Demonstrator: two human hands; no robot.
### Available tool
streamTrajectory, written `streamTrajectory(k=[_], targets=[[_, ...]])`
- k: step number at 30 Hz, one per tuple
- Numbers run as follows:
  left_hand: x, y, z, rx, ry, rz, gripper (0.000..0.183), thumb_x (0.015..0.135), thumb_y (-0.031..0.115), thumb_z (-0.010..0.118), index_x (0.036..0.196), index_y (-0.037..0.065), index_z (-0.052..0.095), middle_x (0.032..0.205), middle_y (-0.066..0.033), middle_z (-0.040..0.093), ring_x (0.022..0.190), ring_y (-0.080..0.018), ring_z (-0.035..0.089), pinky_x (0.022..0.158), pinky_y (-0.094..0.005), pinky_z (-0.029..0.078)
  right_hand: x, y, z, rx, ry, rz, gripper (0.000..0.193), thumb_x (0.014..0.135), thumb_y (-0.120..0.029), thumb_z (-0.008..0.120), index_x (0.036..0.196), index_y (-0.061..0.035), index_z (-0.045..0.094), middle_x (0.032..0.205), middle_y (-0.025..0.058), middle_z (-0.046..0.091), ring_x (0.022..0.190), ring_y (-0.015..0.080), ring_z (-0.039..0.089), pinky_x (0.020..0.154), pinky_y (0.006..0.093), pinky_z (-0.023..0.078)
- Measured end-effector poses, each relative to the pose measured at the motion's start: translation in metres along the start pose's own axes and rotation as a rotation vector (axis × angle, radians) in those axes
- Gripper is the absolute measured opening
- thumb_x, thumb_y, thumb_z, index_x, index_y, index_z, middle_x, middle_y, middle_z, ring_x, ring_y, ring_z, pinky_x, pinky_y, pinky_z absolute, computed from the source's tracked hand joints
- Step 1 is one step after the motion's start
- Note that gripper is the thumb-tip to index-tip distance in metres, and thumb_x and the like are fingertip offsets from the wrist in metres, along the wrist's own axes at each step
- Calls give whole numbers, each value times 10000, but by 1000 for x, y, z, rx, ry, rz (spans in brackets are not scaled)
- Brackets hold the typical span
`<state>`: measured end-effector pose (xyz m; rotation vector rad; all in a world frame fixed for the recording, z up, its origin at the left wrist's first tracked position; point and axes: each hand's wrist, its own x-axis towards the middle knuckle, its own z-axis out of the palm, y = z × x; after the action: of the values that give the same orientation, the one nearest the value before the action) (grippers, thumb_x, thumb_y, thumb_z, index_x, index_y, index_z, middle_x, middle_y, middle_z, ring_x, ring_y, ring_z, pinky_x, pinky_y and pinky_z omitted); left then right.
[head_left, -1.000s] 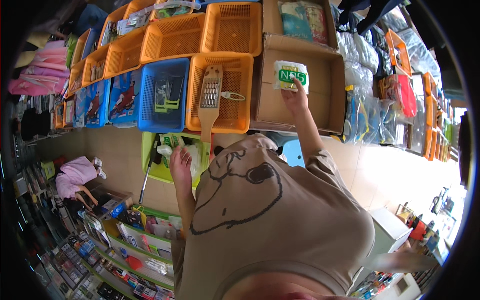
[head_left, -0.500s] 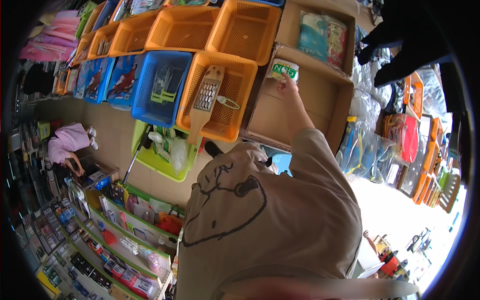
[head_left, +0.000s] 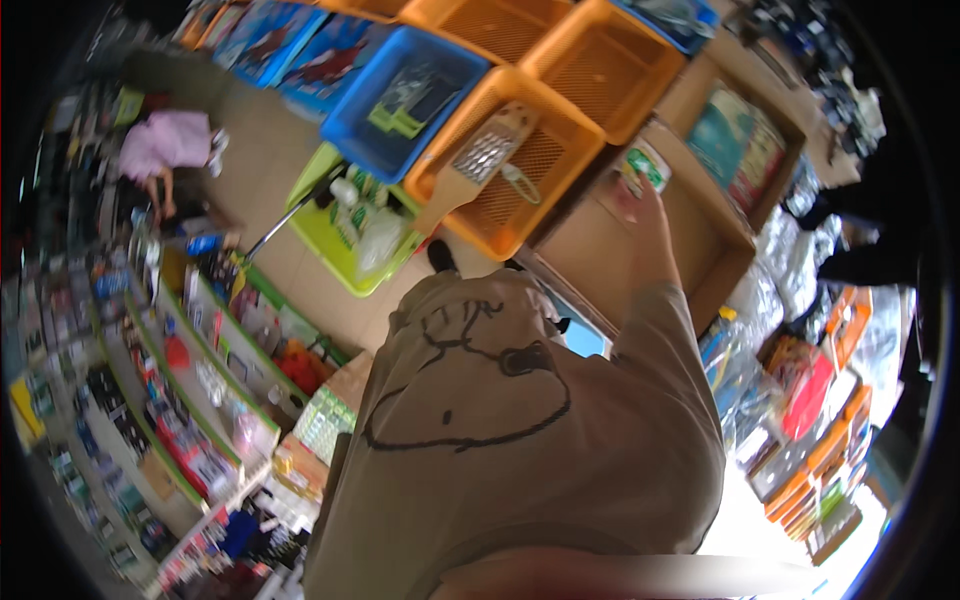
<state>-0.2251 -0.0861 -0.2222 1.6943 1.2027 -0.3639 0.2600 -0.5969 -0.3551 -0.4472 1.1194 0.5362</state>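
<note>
My right arm reaches forward and right, over an open cardboard box. At the end of it, my right hand is at the box's far left corner, against a small white and green packet. Motion smears its fingers, so I cannot tell whether they grip the packet or only touch it. Left of the box lies a grater with a wooden handle, across an orange basket. My left hand is outside the picture.
A blue basket with green-handled items adjoins the orange one. Below it sits a lime-green tray with bottles and a plastic bag. A second cardboard box holds bagged goods. Shelves and a person in pink are at left.
The view has turned, so baskets and boxes appear shifted and tilted. My right hand stays by the packet, its pointing finger now blurred.
</note>
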Motion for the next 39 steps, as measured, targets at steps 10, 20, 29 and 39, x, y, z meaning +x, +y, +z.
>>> streamTrajectory(k=[10,20,29,39], targets=[[-7,-87,-20,177,130,-79,376,921,278,601,1208,35,595,1083,-159,685,986,-281,664,851,-371,532,-62,43,13,-293,-58,-182,507,862,-624,597,709,-147,518,566,-30,459,522,136,469,492,294,374],[71,-66,-34,-47,345,128,335,884,312,579,1018,17,665,934,-146,719,890,-289,695,799,-382,542,-167,205,33,-1153,-219,-1032,231,940,-245,650,797,-68,609,620,-35,494,502,46,416,470,210,335],[178,-31,-77,30,341,258,325,874,310,593,1084,69,653,912,-188,708,899,-351,677,833,-415,534,-235,356,72,-1911,-350,-1246,364,873,-137,659,1188,34,594,1198,235,577,738,274,626,635,328,532],[286,-21,-102,329,29,199,524,870,343,592,1346,149,493,1266,-301,449,1159,-465,513,982,-484,461,-225,414,59,-2195,-256,-1066,667,833,-154,693,1422,-11,417,1484,260,351,847,298,666,716,327,560]])
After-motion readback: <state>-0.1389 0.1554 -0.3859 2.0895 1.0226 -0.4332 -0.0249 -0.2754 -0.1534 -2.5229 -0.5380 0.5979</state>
